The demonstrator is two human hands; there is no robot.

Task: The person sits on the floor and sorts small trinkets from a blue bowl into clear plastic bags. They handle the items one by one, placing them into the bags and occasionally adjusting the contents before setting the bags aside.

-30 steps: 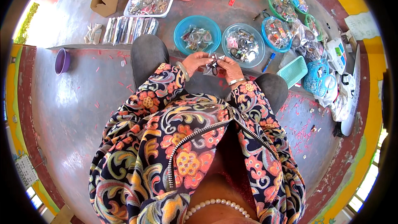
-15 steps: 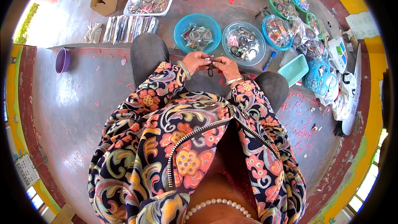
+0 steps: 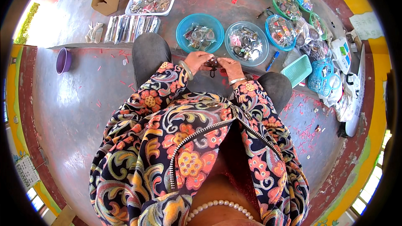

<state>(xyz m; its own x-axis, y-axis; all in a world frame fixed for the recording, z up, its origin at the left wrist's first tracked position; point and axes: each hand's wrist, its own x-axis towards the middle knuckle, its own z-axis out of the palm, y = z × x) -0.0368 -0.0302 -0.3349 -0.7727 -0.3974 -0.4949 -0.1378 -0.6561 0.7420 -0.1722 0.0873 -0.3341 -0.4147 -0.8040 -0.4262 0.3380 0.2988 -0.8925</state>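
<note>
My left hand and my right hand meet just in front of the bowls, between my knees. Pinched between the fingertips of both is a small dark brown hair tie, with a black loop hanging below it. The fingers cover part of it, so its full shape is hidden. Straight beyond my left hand stands a blue bowl of small clear packets. Closest to my right hand, a clear bluish bowl holds loose hair ties and other small pieces.
More filled bowls, including a blue one, crowd the right. A green basket and blue marker lie nearer. Leftward are a white tray, flat packets, gloves, a cardboard box and a purple bucket.
The hair tie has turned between my fingers, and more of its brown part shows. Both hands stay in nearly the same place, with the fingertips slightly shifted.
</note>
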